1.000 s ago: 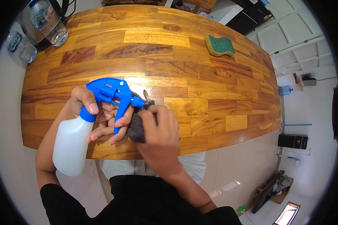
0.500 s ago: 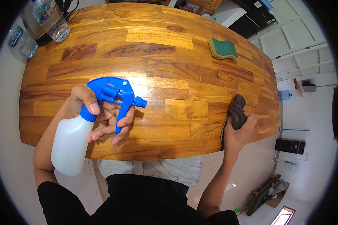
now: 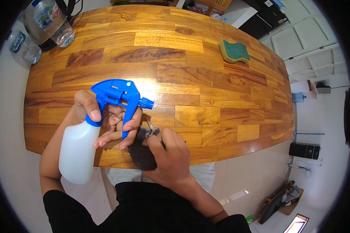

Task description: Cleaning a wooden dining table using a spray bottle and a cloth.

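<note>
My left hand (image 3: 105, 120) grips a white spray bottle (image 3: 77, 151) by its neck, one finger hooked on the trigger of its blue head (image 3: 118, 93), whose nozzle points right. My right hand (image 3: 169, 155) presses a dark cloth (image 3: 140, 153) onto the near edge of the wooden table (image 3: 190, 85), directly under and right of the left hand's fingers. The cloth is partly hidden under my right hand.
A green and yellow sponge (image 3: 234, 51) lies at the far right of the table. Two clear water bottles (image 3: 52, 21) (image 3: 24, 46) stand near the far left corner. White floor surrounds the table; a dark box (image 3: 304, 149) sits on the floor at right.
My right hand swept the cloth out to the table's right edge and has come back to the near edge beside the left hand. The spray bottle stays held in place.
</note>
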Demonstrator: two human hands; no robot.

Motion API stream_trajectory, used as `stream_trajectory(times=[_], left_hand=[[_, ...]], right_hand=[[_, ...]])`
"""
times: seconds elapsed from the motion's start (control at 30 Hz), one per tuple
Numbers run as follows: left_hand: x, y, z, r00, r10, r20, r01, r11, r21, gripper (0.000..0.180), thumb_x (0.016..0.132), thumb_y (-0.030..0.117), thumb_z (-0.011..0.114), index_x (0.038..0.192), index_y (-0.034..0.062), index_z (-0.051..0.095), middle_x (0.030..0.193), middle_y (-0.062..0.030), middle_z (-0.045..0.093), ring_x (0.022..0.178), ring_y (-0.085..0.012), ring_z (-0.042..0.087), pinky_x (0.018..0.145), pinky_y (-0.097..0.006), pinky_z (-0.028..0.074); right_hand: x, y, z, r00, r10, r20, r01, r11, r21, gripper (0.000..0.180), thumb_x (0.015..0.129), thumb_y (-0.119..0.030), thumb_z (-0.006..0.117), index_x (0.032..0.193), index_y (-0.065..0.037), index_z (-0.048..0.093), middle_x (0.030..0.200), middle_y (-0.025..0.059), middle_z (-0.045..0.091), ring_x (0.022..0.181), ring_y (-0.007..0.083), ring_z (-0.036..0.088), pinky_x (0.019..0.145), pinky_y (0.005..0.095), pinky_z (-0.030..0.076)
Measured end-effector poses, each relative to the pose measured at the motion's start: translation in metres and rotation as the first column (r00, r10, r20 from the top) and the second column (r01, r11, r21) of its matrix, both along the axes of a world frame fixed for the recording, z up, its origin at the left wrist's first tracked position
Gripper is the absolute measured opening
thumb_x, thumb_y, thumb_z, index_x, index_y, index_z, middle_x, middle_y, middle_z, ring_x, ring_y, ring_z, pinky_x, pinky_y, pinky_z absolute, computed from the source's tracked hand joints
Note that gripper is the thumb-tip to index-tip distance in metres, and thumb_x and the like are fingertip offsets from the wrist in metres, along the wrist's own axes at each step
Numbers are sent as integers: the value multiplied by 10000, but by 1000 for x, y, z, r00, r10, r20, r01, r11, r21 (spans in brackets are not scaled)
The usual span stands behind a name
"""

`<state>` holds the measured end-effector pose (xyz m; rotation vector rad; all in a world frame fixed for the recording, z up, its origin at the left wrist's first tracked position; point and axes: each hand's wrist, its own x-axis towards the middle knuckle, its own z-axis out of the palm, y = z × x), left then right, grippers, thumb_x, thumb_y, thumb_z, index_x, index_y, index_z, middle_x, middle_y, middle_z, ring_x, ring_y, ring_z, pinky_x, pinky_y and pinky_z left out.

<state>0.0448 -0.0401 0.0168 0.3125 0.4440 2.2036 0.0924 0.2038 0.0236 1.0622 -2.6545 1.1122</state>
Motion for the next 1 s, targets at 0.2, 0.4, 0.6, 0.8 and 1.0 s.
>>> stream_trajectory(times=[0.2,0.4,0.6,0.8,1.0], left_hand=[[-5,-9,-6,994,-93,-62,89,994,-62,644,643,269,728,1032,-207,534,969,-432,612,664,-397,696,469,-375,594],[-11,-5,-1,986,-127,-108,117,989,-95,629,630,281,726,1021,-180,554,910,-380,618,793,-435,700,543,-402,605],[-11,-1,-6,986,-89,-141,83,996,-45,627,629,283,718,1029,-173,558,898,-360,610,820,-447,690,560,-410,612],[-6,-5,-12,992,-97,-85,100,994,36,639,644,256,709,1062,-193,529,901,-381,600,739,-364,679,586,-393,630],[-7,-1,-10,990,-103,-95,109,992,57,639,646,249,706,1066,-193,517,931,-408,597,694,-315,661,608,-383,638]], right_hand=[[5,48,2,998,53,25,-53,999,7,494,620,-151,853,1069,-103,654,941,100,533,842,304,581,692,398,453],[-54,97,-2,930,-358,-85,363,930,62,474,640,-80,835,1070,-48,638,1000,151,529,836,347,588,709,439,474],[-72,72,0,769,-614,-180,627,779,22,386,694,-31,801,1010,-36,580,955,165,514,884,384,582,772,440,491],[-6,56,2,982,-186,21,185,981,51,492,571,-110,854,1022,-106,659,927,98,501,825,323,577,668,402,442],[-3,67,0,1000,-8,-10,8,1000,14,506,540,-138,852,1024,-108,706,867,59,532,805,286,577,682,395,433]])
